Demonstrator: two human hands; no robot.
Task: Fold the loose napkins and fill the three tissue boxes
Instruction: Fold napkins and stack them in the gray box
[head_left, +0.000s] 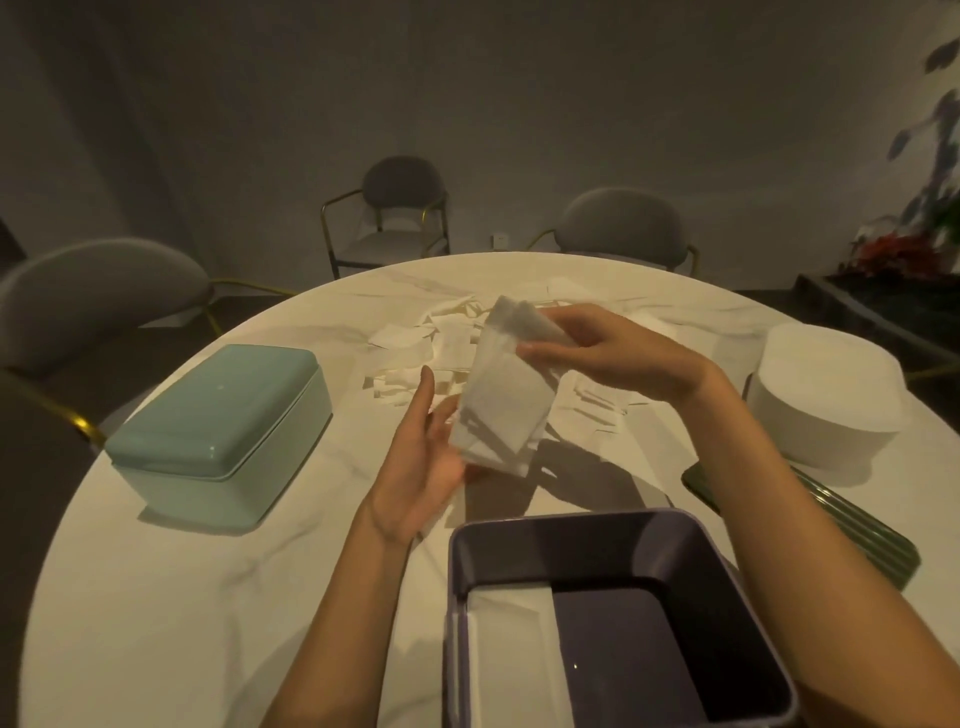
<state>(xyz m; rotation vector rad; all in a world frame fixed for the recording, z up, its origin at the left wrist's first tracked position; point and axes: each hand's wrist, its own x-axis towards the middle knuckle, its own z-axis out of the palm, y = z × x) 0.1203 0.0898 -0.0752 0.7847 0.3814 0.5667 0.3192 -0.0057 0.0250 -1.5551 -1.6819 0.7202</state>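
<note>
A small stack of folded white napkins (501, 400) hangs above the table's middle. My right hand (597, 345) pinches its upper end; my left hand (421, 462) cups its lower end with the palm up. Behind lies a pile of loose napkins (415, 353). An open purple tissue box (649, 535) stands near me, with some folded napkins (511, 654) lying in its left half. A closed mint-green tissue box (223, 431) sits at the left. At the right stands a white tissue box (826, 400).
The round white marble table (208, 597) fills the view. A dark green ribbed lid (841, 525) lies flat at the right edge, below the white box. Grey chairs (405, 208) ring the table's far side. A plant (924, 208) stands far right.
</note>
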